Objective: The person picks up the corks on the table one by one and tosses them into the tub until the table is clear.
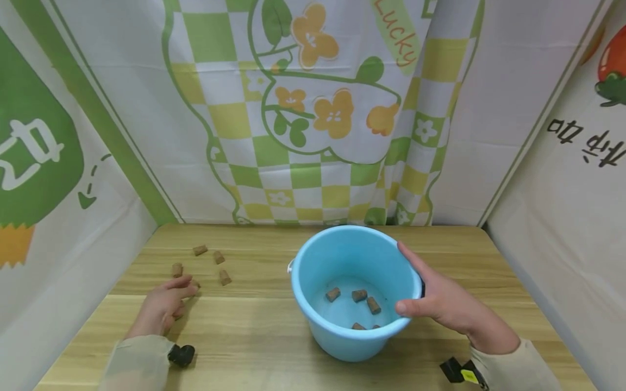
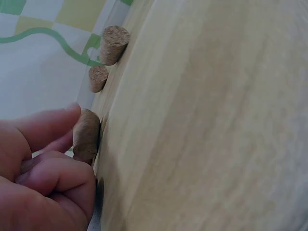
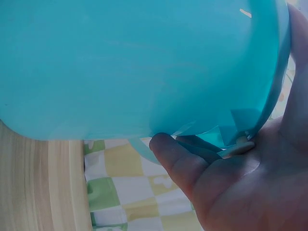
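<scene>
A light blue bucket (image 1: pixel 349 347) stands on the wooden table with several corks (image 1: pixel 359 295) on its bottom. My right hand (image 1: pixel 447 304) grips its right rim, thumb over the edge on the inside and the other fingers outside; in the right wrist view they lie along the outer wall (image 3: pixel 120 72). At the left of the table my left hand (image 1: pixel 163 304) pinches a cork (image 2: pixel 86 134) low at the tabletop. In the head view the fingers cover most of that cork. Close by lie loose corks, one upper left (image 1: pixel 177 270) and one to the right (image 1: pixel 224 277).
Two more corks, one (image 1: pixel 200 250) and another (image 1: pixel 218 257), lie farther back on the table (image 1: pixel 254 309). A checked curtain (image 1: pixel 303 184) hangs behind the back edge, and printed cloth walls close off both sides. The bucket's white handle joint (image 1: pixel 290 266) sticks out at its left rim.
</scene>
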Demonstrator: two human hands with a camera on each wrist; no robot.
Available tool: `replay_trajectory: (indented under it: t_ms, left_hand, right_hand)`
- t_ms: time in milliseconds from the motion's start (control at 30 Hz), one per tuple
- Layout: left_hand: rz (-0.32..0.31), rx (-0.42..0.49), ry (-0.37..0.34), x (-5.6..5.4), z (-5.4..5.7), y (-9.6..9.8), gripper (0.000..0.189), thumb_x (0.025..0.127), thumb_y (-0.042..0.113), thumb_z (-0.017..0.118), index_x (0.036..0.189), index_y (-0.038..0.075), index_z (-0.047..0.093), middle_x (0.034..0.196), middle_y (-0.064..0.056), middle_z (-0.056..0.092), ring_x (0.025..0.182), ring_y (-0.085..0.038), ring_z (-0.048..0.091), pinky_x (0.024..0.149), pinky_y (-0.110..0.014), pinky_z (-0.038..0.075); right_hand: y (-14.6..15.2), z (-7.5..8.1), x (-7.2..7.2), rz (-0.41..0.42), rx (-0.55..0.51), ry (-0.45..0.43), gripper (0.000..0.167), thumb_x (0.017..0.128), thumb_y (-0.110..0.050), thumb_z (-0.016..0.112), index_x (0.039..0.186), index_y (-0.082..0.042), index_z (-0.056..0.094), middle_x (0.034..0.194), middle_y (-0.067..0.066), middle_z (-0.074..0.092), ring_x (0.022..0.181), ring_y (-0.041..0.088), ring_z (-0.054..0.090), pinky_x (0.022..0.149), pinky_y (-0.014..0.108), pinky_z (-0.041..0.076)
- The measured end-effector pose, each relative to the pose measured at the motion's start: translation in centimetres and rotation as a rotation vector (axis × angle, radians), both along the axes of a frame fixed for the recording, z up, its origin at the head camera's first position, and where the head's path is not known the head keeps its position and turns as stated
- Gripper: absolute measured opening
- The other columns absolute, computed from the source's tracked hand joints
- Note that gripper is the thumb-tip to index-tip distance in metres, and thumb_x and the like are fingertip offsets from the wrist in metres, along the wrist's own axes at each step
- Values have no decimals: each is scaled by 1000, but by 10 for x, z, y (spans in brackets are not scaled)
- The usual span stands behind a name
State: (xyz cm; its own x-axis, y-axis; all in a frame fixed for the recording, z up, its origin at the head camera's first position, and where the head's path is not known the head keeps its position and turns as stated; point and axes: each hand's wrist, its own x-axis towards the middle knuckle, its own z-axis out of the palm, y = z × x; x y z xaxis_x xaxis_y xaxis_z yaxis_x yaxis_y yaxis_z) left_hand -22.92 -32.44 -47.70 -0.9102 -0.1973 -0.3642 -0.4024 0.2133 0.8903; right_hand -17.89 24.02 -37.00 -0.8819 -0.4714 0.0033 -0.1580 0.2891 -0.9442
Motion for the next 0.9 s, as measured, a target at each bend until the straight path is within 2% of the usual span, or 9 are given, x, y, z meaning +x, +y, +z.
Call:
replay_trajectory:
  t_ms: [200,433,567,633,700,767,900]
  left_hand:
    - [15,-100,32,0,-1,8,55,99,17,62,147,-1,45,144,-26,42,48,-7,39,46,-26,38]
    - [21,-116,30,-1,-1,9,47,100,11,58,144,-2,49,139,-25,46,46,-6,37,45,-25,38]
    - [7,-134,36,-1,-1,8,46,99,8,59,143,-3,50,113,-13,62,45,-6,37,44,-25,37]
    - [-13,-146,42,-1,0,8,46,99,7,59,143,-4,50,97,-6,65,44,-6,36,43,-25,36]
    - [-23,-153,47,0,2,9,45,99,6,59,142,-4,50,88,-1,65,44,-7,36,42,-25,36]
    - [-29,-149,55,1,3,10,44,98,4,59,141,-5,51,92,-2,65,44,-7,36,42,-25,36]
    - [-31,-94,49,4,3,12,45,98,1,58,141,-7,49,112,-10,60,45,-6,36,43,-24,36]
  right_hand:
    - [1,0,0,19,-3,15,111,84,-18,81,161,-31,3,149,26,34,116,43,53,83,40,53]
    - [2,0,0,17,3,17,111,83,-18,81,161,-32,4,149,26,35,116,43,53,83,40,53]
    - [1,0,0,14,7,22,110,83,-16,81,161,-32,4,148,26,36,116,43,53,83,41,53]
    - [1,0,0,13,7,23,110,83,-16,81,161,-31,4,148,26,36,116,43,53,83,41,53]
    - [1,0,0,13,7,23,110,83,-16,81,161,-31,4,147,26,36,116,42,53,83,41,53]
    - [1,0,0,14,3,19,110,83,-16,81,161,-31,4,147,26,36,116,42,53,83,41,53]
    - [1,1,1,16,7,24,110,83,-17,81,161,-32,4,147,26,37,115,42,54,83,41,53]
